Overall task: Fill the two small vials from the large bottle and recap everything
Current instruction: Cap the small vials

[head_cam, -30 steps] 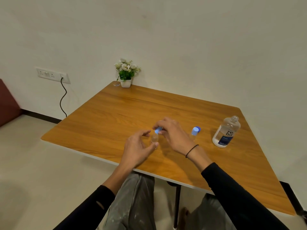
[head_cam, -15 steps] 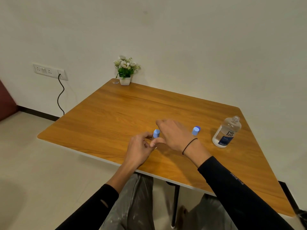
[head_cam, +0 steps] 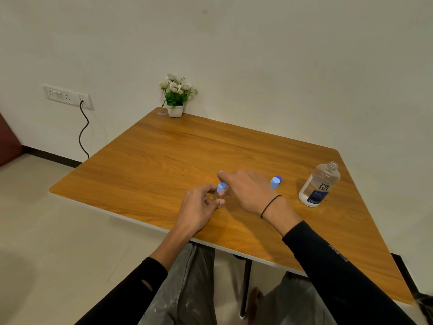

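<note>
**Both hands on one small vial, second vial and bottle off to the right**

Left hand (head_cam: 199, 206) has thumb and fingers pinched around the clear body of a small vial (head_cam: 216, 198), near the front-middle of the wooden table (head_cam: 145, 165). Whether the vial's base touches the tabletop can't be told, the fingers cover it. Right hand (head_cam: 248, 191) comes in from the right, palm down, fingertips closed on the vial's light blue cap (head_cam: 221, 186). The cap sits at the vial's top, tilted a bit left; whether it is fully seated can't be told.

Second vial (head_cam: 275, 182), blue cap on, stands just behind the right wrist, apart from the hands. Black band (head_cam: 269, 206) on the right wrist.

Large bottle (head_cam: 319, 185) stands upright near the table's right edge, well apart from both hands. Its neck is open, no cap on it. Clear liquid inside, dark blue label on front.

Small potted plant (head_cam: 175, 96) with white flowers on the far left corner of the table, by the wall. Wall socket (head_cam: 68, 97) to the left with a black cable (head_cam: 83, 132) hanging from it. Black sleeves on both arms, grey trousers below the table edge.
</note>
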`<action>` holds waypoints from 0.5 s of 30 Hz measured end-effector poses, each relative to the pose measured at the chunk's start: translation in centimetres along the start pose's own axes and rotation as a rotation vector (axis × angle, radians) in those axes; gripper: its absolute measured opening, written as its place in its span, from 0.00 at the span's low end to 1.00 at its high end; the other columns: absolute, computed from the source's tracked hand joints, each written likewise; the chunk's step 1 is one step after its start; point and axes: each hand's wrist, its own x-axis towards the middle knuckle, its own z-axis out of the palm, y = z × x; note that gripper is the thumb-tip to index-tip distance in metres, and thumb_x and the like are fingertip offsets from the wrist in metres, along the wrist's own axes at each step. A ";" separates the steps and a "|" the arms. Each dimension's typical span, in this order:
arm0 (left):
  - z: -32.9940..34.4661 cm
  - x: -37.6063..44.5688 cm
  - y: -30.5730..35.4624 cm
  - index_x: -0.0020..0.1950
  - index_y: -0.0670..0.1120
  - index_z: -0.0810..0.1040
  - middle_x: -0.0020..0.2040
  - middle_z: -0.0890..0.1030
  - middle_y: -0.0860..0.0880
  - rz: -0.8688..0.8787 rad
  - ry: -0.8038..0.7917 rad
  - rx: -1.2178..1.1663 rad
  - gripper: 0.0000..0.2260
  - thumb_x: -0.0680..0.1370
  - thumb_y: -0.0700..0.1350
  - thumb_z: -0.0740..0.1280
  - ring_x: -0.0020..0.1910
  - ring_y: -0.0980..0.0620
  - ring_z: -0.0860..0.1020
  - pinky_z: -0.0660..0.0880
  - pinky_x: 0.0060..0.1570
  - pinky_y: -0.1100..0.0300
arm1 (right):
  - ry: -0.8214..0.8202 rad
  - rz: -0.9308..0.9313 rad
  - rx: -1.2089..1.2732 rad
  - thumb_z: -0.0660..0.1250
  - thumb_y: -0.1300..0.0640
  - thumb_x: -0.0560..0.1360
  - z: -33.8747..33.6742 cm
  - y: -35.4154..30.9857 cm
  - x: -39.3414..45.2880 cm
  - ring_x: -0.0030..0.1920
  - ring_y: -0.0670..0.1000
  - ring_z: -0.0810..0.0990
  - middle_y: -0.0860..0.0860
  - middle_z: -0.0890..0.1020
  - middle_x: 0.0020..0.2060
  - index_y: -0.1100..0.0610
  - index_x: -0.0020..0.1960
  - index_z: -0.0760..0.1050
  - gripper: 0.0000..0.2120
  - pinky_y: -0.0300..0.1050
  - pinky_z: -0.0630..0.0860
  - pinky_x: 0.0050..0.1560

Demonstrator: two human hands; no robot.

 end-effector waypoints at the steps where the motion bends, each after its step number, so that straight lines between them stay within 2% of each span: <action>1: 0.0 0.0 0.1 0.61 0.50 0.85 0.43 0.87 0.55 -0.001 -0.005 0.000 0.14 0.77 0.49 0.78 0.38 0.61 0.81 0.75 0.35 0.68 | 0.022 0.009 -0.030 0.65 0.48 0.82 0.0 0.0 0.0 0.38 0.57 0.75 0.49 0.72 0.36 0.49 0.52 0.64 0.10 0.47 0.59 0.29; 3: -0.2 0.0 0.3 0.60 0.50 0.85 0.42 0.87 0.55 -0.006 -0.017 -0.010 0.12 0.77 0.48 0.78 0.38 0.61 0.81 0.74 0.35 0.67 | 0.041 -0.020 0.009 0.65 0.48 0.82 0.1 0.2 0.0 0.38 0.57 0.75 0.49 0.75 0.39 0.47 0.52 0.61 0.12 0.47 0.60 0.30; 6: -0.3 0.0 0.6 0.56 0.50 0.85 0.41 0.86 0.55 0.017 -0.034 0.017 0.08 0.78 0.46 0.77 0.40 0.58 0.81 0.74 0.35 0.65 | 0.011 -0.071 0.036 0.64 0.53 0.82 0.1 -0.1 -0.5 0.38 0.55 0.73 0.51 0.78 0.44 0.45 0.54 0.61 0.11 0.45 0.58 0.29; 9: -0.1 0.0 0.6 0.52 0.52 0.84 0.36 0.83 0.57 0.022 -0.030 0.011 0.04 0.78 0.45 0.76 0.37 0.58 0.80 0.72 0.33 0.64 | 0.062 -0.020 0.012 0.63 0.48 0.84 0.3 -0.8 -0.9 0.38 0.57 0.74 0.53 0.80 0.44 0.50 0.59 0.66 0.08 0.46 0.57 0.29; 12: -0.1 0.1 0.1 0.56 0.52 0.85 0.36 0.84 0.61 0.024 -0.030 -0.008 0.08 0.78 0.45 0.76 0.37 0.59 0.80 0.73 0.34 0.66 | 0.273 0.221 0.198 0.64 0.36 0.81 1.8 -1.2 -2.6 0.36 0.53 0.77 0.48 0.78 0.37 0.49 0.57 0.67 0.18 0.44 0.63 0.30; 13: -0.1 0.1 0.1 0.57 0.52 0.85 0.36 0.84 0.62 0.020 -0.027 -0.015 0.09 0.78 0.45 0.76 0.37 0.61 0.80 0.73 0.34 0.68 | 0.403 0.337 0.326 0.67 0.35 0.78 2.3 -1.0 -3.7 0.34 0.50 0.77 0.46 0.77 0.34 0.48 0.57 0.68 0.19 0.42 0.66 0.30; 15: 0.0 0.2 0.1 0.60 0.53 0.83 0.41 0.84 0.61 0.006 -0.022 -0.005 0.11 0.79 0.47 0.76 0.39 0.65 0.79 0.73 0.36 0.70 | 0.654 0.577 0.514 0.75 0.39 0.74 3.2 0.3 -5.8 0.32 0.46 0.77 0.46 0.77 0.31 0.47 0.54 0.68 0.20 0.40 0.69 0.32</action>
